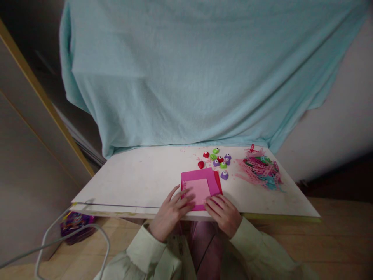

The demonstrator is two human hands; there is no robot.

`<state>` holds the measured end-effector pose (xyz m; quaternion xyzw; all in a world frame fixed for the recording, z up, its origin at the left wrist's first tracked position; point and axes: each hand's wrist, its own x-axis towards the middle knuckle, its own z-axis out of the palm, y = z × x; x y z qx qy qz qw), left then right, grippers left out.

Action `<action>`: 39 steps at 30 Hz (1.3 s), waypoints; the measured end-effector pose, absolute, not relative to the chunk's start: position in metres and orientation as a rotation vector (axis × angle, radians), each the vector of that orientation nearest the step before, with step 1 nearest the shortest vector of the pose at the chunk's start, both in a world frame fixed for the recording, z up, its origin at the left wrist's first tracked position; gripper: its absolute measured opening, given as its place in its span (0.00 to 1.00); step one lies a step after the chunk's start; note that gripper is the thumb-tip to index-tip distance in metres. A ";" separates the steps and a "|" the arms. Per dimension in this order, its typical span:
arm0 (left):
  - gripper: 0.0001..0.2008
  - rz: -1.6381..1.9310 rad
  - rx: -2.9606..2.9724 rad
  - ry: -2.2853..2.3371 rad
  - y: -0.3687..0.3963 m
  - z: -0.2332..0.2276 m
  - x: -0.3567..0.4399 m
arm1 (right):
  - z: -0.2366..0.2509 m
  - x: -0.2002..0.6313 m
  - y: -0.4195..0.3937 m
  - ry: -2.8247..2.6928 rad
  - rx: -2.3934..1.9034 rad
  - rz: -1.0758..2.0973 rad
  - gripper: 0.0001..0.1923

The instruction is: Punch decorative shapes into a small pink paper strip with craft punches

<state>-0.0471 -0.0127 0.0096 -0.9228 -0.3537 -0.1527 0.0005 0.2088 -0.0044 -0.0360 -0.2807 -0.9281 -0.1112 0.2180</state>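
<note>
A pale blue cloth [204, 70] hung as a backdrop well beyond both hands, dropping to the far edge of the white board [140, 179] that served as a table. Under the hands lay the pink paper square [200, 186], its near side level with the board's front edge, a lighter pink panel at its middle and a red sheet [218, 181] peeking out on the right. The left hand [170, 212] rested with fingers spread flat on the square's left border; the right hand [223, 214] pressed its fingertips, held together, on the lower right corner. Neither pinched anything.

Just beyond the fingers sat a cluster of small coloured punches [218, 159], and farther right a heap of paper strips [260, 167].

Because the square lay at the very lip of the board, a pull toward the body could probably slide it off onto the lap; a forward push might knock the punches. Left of the left hand the board offered bare room.
</note>
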 end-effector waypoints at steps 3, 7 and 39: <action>0.17 -0.456 -2.946 -1.155 -0.016 0.012 -0.047 | -0.037 0.219 -0.004 -2.581 -0.799 -0.315 0.17; 0.21 -0.432 -2.996 -1.203 -0.020 0.014 -0.046 | -0.040 0.226 -0.004 -2.583 -0.820 -0.309 0.18; 0.30 -0.559 -2.915 -1.285 -0.029 0.002 -0.041 | -0.041 0.211 -0.012 -2.458 -0.890 -0.229 0.17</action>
